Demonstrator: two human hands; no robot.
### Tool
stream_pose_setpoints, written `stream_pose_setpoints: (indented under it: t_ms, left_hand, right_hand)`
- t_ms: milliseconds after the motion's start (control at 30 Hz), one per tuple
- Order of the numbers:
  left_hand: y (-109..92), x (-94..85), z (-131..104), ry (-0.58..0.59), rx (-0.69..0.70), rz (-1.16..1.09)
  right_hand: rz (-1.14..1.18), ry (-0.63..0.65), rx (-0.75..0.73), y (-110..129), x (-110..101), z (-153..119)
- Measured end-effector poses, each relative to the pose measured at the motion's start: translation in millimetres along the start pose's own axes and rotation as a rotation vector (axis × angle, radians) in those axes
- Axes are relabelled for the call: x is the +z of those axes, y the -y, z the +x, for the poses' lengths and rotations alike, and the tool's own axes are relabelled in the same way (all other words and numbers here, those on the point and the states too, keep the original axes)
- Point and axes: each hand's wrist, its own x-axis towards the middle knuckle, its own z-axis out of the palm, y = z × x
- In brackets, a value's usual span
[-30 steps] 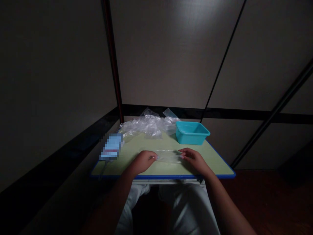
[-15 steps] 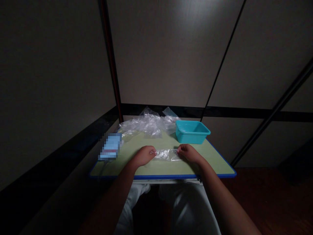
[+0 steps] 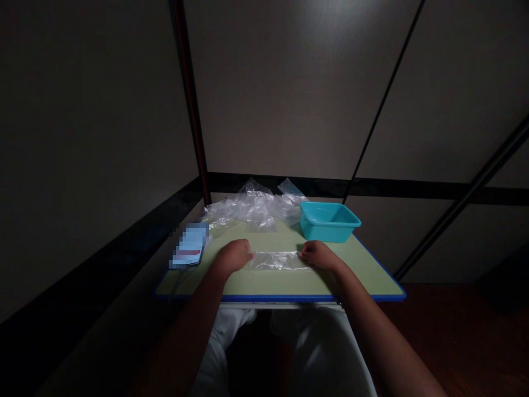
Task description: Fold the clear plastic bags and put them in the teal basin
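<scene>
A clear plastic bag (image 3: pixel 276 261), narrow and folded into a strip, stretches between my hands just over the table's near half. My left hand (image 3: pixel 235 256) pinches its left end. At the other end, my right hand (image 3: pixel 319 255) grips the upper edge between thumb and fingers. The strip looks fairly smooth, with bright glints along it. Whether it touches the tabletop I cannot tell.
A pile of clear plastic bags (image 3: pixel 258 207) lies along the table's back edge. Behind my right hand stands a turquoise basin (image 3: pixel 330 231). A phone (image 3: pixel 190 245) with a blurred screen and a cable is at the left edge of the green table (image 3: pixel 355 281). Walls rise behind and at left.
My left hand has moved left, away from my right hand. The crumpled plastic bag between them has been drawn out longer and flatter. The whole view has shifted slightly.
</scene>
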Motion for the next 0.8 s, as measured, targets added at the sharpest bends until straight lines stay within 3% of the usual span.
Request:
stream_pose_setpoints:
  t_ms: [167, 300, 400, 500, 633, 700, 800]
  left_hand:
    - [-22, 4.0, -5, -0.166, -0.042, 0.296]
    - [-46, 9.9, -14, -0.3, 0.148, 0.396]
    - [-62, 23.0, -26, -0.338, 0.306, 0.406]
    - [-73, 44.8, -41, -0.296, 0.441, 0.369]
    - [-78, 71.0, -57, -0.11, 0.683, 0.261]
    - [-77, 72.9, -56, -0.109, 0.685, 0.235]
    - [-69, 59.4, -39, -0.213, 0.502, 0.244]
  right_hand:
    - [-0.046, -0.069, -0.007, -4, 4, 0]
    - [-0.112, -0.12, 0.002, -4, 7, 1]
    - [-0.155, -0.145, 0.014, -3, 9, 1]
    - [-0.195, -0.168, 0.023, -2, 10, 1]
    - [-0.256, -0.191, 0.027, 0, 12, 0]
    - [-0.287, -0.199, 0.027, 1, 13, -1]
    - [-0.331, -0.206, 0.034, 2, 14, -1]
